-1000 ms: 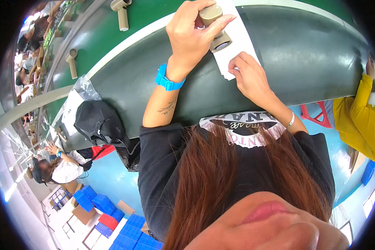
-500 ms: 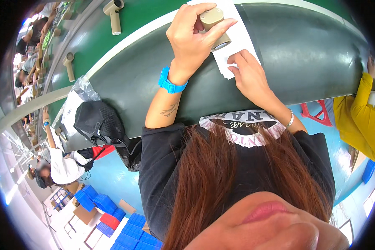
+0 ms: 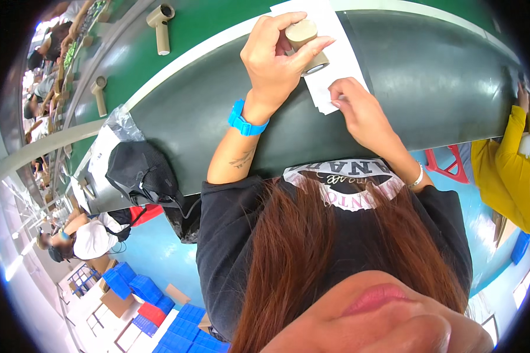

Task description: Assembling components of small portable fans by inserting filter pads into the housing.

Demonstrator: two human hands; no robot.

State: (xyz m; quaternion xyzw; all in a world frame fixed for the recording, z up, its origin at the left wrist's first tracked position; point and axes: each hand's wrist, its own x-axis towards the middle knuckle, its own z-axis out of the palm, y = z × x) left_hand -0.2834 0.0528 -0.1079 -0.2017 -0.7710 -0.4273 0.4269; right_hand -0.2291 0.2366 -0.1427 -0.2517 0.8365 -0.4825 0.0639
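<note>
My left hand (image 3: 274, 59), with a blue watch on its wrist, grips a tan handheld device (image 3: 301, 33) with a rounded end and a cylindrical part. It holds the device above a strip of white sheets (image 3: 338, 56) on the dark work surface. At the near end of those sheets, my right hand (image 3: 359, 109) has its thumb and fingertips pinched together. Whatever sits between those fingertips, if anything, is too small to make out.
Two similar tan devices, one upper (image 3: 162, 32) and one lower (image 3: 99, 94), lie on the green belt. A black backpack (image 3: 138, 167) and a clear plastic bag (image 3: 121, 123) rest at left. A person in a yellow top (image 3: 500, 176) works at right, beside a red stool (image 3: 447, 163).
My right hand has shifted slightly right, its fingertips closing together. The device in my left hand has tilted a little. At left, the person in white has changed posture.
</note>
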